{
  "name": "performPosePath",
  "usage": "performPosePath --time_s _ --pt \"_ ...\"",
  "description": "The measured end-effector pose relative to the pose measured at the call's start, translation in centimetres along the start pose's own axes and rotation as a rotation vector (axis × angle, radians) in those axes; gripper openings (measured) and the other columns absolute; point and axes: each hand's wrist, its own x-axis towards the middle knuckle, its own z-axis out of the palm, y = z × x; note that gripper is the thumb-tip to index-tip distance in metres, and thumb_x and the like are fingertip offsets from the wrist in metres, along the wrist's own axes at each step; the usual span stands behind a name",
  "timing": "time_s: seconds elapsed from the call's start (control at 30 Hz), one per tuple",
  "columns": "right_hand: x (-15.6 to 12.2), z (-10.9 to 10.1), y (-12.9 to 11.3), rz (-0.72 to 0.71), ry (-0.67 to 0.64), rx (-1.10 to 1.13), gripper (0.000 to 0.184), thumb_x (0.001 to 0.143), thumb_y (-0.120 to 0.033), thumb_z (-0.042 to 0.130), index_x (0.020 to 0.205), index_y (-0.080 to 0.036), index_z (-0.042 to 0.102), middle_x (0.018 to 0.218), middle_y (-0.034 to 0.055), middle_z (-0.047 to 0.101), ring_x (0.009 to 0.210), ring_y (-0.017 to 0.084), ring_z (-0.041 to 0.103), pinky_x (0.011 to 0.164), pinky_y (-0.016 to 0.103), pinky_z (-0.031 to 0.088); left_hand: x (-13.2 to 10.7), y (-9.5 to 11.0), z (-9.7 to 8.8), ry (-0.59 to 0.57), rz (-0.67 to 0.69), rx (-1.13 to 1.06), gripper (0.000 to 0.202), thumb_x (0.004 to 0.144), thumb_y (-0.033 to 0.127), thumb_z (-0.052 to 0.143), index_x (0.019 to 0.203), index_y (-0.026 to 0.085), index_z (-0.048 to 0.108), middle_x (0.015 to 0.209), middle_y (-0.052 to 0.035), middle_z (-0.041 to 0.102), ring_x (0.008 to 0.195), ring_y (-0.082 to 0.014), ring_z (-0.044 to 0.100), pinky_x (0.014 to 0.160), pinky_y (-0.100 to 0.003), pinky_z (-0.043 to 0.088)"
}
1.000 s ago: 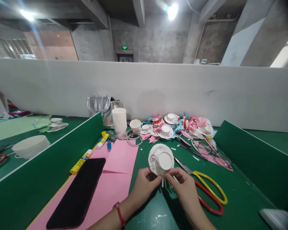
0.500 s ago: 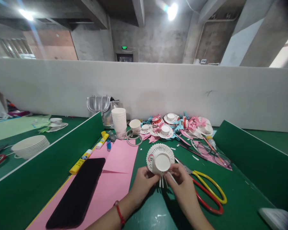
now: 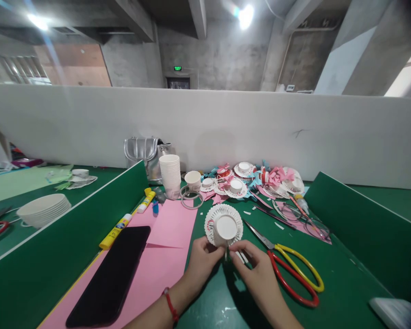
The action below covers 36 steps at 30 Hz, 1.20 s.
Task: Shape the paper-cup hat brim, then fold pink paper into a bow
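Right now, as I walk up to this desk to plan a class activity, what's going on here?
A person is working on a fringed paper cup spread out into a disc. The left hand holds its lower edge, while the right hand pinches at loose strips there. Scissors lie to the right, a black phone and pink paper to the left. Behind are stacked cups and a pile of similar cut cups.

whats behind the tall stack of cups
A silver bag stands behind the cups, showing mostly to their left, with the pale partition farther back. The cups cover part of the bag's right side; anything else hidden there cannot be seen.
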Motion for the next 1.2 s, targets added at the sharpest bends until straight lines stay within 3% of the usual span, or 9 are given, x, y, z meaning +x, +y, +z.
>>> performPosePath --time_s 0.13,0.3,0.53,0.7,0.87,1.2 --pt "0.1 0.4 0.8 0.019 -0.015 0.017 0.011 0.067 -0.025 0.059 0.065 -0.014 0.057 0.062 0.0041 0.060 0.058 0.016 0.053 0.054 0.026 0.042 0.0 -0.2 -0.2 -0.058 -0.102 -0.113 0.004 0.051 0.009 0.058 0.052 0.011 0.055 0.044 0.0057 0.043 0.043 -0.0051 0.031 0.042 -0.018 0.022" --pt "0.1 0.5 1.4 0.077 -0.031 0.092 0.012 0.065 -0.024 0.060 0.061 -0.015 0.052 0.058 0.0006 0.055 0.056 0.015 0.051 0.052 0.023 0.039 0.0 -0.3 -0.1 -0.145 -0.109 -0.183 0.006 0.055 0.013 0.061 0.059 0.010 0.058 0.052 0.0027 0.049 0.046 -0.0056 0.034 0.044 -0.019 0.025" --pt "0.1 0.5 1.4 0.064 -0.087 0.038 0.007 0.065 -0.018 0.056 0.064 -0.016 0.049 0.061 0.0006 0.055 0.057 0.015 0.051 0.052 0.023 0.039 0.0 -0.1 -0.1 -0.112 -0.114 -0.149 0.013 0.057 0.020 0.065 0.055 0.011 0.056 0.047 0.0041 0.046 0.044 -0.0056 0.033 0.044 -0.019 0.025" --pt "0.0 0.3 0.6 -0.132 -0.074 -0.195 0.016 0.061 -0.008 0.054 0.074 -0.018 0.051 0.067 0.0000 0.054 0.059 0.014 0.051 0.054 0.023 0.042 0.3 -0.8 -0.2 -0.067 -0.121 -0.183 0.013 0.056 0.020 0.066 0.059 0.010 0.058 0.050 0.0031 0.047 0.046 -0.0066 0.036 0.045 -0.019 0.026" --pt "-0.1 -0.5 0.9 -0.386 -0.094 -0.433 0.019 0.067 -0.006 0.048 0.078 -0.020 0.056 0.100 0.0077 0.048 0.080 0.017 0.053 0.069 0.029 0.045 0.5 -0.9 -0.2 -0.067 -0.116 -0.277 0.017 0.058 0.021 0.066 0.070 0.010 0.061 0.058 -0.0004 0.054 0.051 -0.0084 0.042 0.051 -0.020 0.033" --pt "-0.7 -0.4 0.4 -0.482 0.036 -0.692 0.011 0.071 -0.015 0.052 0.075 -0.021 0.060 0.108 0.0097 0.044 0.087 0.023 0.049 0.070 0.039 0.042 0.1 -0.6 -0.2 -0.082 -0.014 -0.128 0.025 0.063 0.028 0.065 0.080 0.009 0.063 0.072 -0.0058 0.063 0.068 -0.0155 0.054 0.065 -0.025 0.042"
